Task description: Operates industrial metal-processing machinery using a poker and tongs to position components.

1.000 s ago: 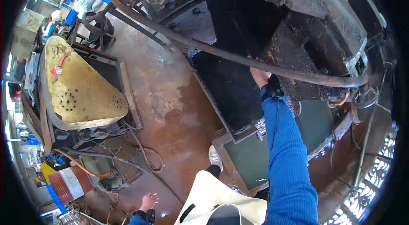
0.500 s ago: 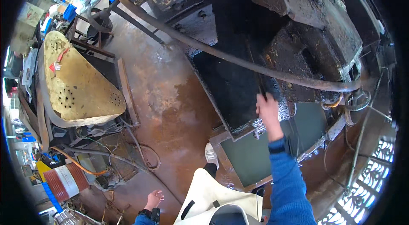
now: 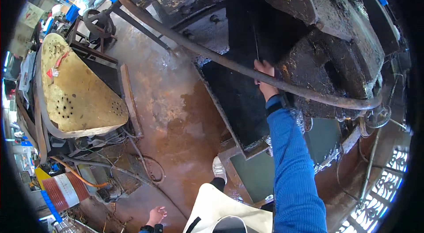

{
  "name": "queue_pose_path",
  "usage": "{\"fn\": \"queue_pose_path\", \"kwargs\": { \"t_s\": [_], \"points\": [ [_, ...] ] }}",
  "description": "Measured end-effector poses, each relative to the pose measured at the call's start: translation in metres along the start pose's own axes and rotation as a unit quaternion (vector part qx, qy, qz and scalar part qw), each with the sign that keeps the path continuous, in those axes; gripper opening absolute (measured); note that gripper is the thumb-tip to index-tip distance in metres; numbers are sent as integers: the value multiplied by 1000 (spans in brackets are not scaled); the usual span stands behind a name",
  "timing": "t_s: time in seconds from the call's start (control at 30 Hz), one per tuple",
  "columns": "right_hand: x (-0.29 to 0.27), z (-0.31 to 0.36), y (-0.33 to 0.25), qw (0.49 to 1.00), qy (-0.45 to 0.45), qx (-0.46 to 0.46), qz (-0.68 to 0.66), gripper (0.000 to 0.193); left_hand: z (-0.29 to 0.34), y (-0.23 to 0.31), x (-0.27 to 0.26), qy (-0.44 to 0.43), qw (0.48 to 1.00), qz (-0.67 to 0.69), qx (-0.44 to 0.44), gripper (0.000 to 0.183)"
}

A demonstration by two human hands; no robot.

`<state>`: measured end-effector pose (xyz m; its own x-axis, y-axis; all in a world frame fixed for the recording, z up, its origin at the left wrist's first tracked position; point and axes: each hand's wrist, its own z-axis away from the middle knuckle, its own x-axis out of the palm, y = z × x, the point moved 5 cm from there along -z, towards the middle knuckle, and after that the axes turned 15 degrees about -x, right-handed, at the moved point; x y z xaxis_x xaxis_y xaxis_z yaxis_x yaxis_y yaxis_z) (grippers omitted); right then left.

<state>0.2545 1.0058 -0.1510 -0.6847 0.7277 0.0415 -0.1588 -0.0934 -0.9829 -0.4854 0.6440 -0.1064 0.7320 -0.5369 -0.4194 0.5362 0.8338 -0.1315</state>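
My right hand (image 3: 265, 75) is closed around a thin, dark, rod-like tool (image 3: 256, 43). The tool points away from me over a black tray (image 3: 229, 109), and its far end is lost in the dark. A thick brown hose (image 3: 207, 54) runs across the tray and passes over my right wrist area. Low in the picture, my left hand (image 3: 157, 215) hangs beside the cream apron (image 3: 221, 204) with its fingers loosely apart and nothing in them.
Heavy, grimy machinery (image 3: 335, 52) stands at the right, above a basin of greenish liquid (image 3: 254, 175). A yellowish perforated guard (image 3: 79, 92) is at the left. A red-and-white drum (image 3: 66, 191) and hoses (image 3: 150, 175) lie near the wet brown floor (image 3: 185, 136).
My right hand has moved farther away, reaching deeper over the black tray with the rod-like tool. My left hand has shifted slightly lower. The whole view has tilted a little.
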Motion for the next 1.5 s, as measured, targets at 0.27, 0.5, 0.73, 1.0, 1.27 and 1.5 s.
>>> {"fn": "queue_pose_path", "kwargs": {
  "t_s": [0.27,0.5,0.73,1.0,1.27,1.5],
  "points": [
    [-32,-17,30,991,-32,-119,50,49,3,-6,-5,16,999,33,19,32],
    [-79,78,-4,999,-42,-3,22,31,43,8,34,6,998,16,68,31],
    [-188,233,-32,990,-81,-15,110,40,103,11,82,-50,990,53,119,27],
    [-348,441,-83,984,-93,144,44,37,114,12,127,-159,976,78,129,31],
    [-535,575,-128,978,-45,203,-35,44,182,56,223,-115,971,-56,200,34],
    [-718,559,-210,985,114,127,-4,10,295,32,320,-33,953,-170,249,31]
  ]
}}
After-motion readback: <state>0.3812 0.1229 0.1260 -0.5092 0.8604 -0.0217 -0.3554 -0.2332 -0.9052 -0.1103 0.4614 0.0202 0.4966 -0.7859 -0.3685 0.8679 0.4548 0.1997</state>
